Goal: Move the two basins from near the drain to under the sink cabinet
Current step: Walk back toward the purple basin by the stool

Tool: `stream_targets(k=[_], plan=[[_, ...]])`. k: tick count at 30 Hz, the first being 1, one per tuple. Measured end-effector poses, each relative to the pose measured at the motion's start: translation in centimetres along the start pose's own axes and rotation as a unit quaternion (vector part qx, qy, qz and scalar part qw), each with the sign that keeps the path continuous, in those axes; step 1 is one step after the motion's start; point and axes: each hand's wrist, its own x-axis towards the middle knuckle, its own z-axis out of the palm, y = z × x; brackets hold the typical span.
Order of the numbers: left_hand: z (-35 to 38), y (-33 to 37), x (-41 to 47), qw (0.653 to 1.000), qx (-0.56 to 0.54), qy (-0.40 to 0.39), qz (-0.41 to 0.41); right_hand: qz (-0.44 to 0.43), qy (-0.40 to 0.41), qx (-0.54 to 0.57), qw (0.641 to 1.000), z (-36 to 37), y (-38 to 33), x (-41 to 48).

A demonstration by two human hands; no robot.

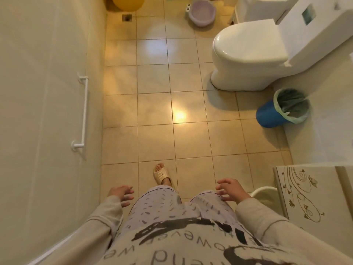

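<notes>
Hands both empty. Left hand (122,195) hangs by the left thigh, fingers spread and apart, gripping nothing. Right hand (230,189) by the right thigh, fingers loosely splayed, also gripping nothing.

Person stands on the tiled floor (191,140), one foot in a beige slipper (161,174) set forward.

Basins at the far end of the room:
- yellow basin (127,3), top left corner against the wall, only partly in frame, just beyond the floor drain (127,17).
- lilac basin (202,13), on the floor to the right of the drain, near it but not touching. Small white-and-green object at its left rim, too small to identify.

The two basins sit well apart from each other, drain between them and slightly nearer the yellow one. Both far from the hands.

Sink cabinet (303,192), white with gold swirl pattern, sits at the lower right, just beside the right hand. A pale round container (265,194) shows on the floor at the cabinet's left edge, mostly hidden by the right sleeve and the cabinet; can't tell what it is.

Other items: white toilet (248,54), lid down, right side. Blue waste bin (282,109) with a pale green liner between the toilet and the cabinet, against the right wall. White grab bar (83,111) mounted vertically on the left wall.
</notes>
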Motion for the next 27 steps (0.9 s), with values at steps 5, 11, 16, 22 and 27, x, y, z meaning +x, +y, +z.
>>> stream_targets(k=[5, 11, 16, 22, 27], plan=[[0.2, 10.6, 0.5, 0.998, 0.001, -0.03, 0.052, 0.033, 0.027, 0.032, 0.999, 0.2, -3.5, 1.3], [0.3, 21.3, 1.8, 0.994, -0.001, -0.043, 0.105, 0.065, 0.031, 0.048, 0.996, -0.7, -8.3, 3.3], [1.4, 27.4, 3.7, 0.994, -0.029, -0.042, 0.095, 0.053, 0.027, 0.042, 0.997, -0.7, -15.9, 7.0], [2.8, 33.7, 6.0, 0.999, -0.014, -0.003, 0.039, 0.006, -0.007, 0.015, 1.0, -1.4, -29.1, 11.9], [3.9, 38.9, 7.0, 0.999, -0.031, 0.014, -0.002, -0.045, -0.035, -0.047, 0.997, -2.1, -40.1, 14.6]])
